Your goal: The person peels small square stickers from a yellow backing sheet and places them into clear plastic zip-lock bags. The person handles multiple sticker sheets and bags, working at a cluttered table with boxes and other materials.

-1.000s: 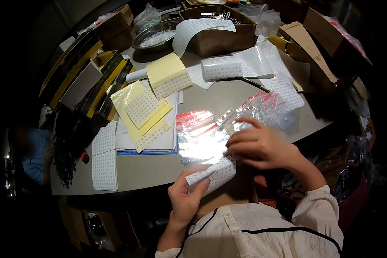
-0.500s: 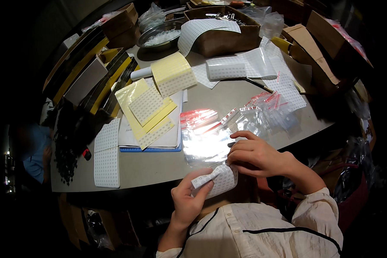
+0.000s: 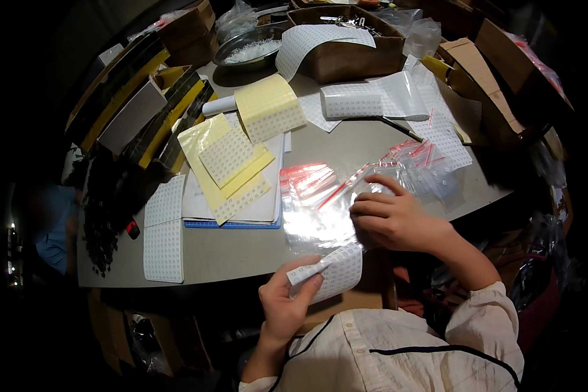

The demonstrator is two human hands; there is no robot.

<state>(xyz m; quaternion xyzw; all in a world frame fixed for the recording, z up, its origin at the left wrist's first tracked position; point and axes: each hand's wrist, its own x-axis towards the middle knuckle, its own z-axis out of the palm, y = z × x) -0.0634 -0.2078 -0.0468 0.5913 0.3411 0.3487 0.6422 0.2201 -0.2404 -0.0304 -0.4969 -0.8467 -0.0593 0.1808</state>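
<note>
My left hand (image 3: 287,297) pinches a curled white sheet of small printed stickers (image 3: 340,271) between thumb and fingers, just off the table's front edge. My right hand (image 3: 395,212) is over a stack of clear zip bags (image 3: 313,219) with red seal lines. Its fingers are apart and partly bent, with the fingertips at the right side of the stack. Whether they touch the top bag I cannot tell. More loose zip bags (image 3: 421,166) lie scattered beyond that hand.
Yellow sticker sheets (image 3: 225,166) rest on papers over a blue clipboard (image 3: 232,224). White sticker sheets (image 3: 163,228) lie at left, beside small black pieces (image 3: 104,215). Further back are a black pen (image 3: 402,129), a metal bowl (image 3: 248,52) of clear bits and a brown box (image 3: 353,62) of metal parts.
My right hand has moved up and away from the sticker sheet, onto the bags, its fingers spreading. My left hand still holds the sheet, nearly in the same place.
</note>
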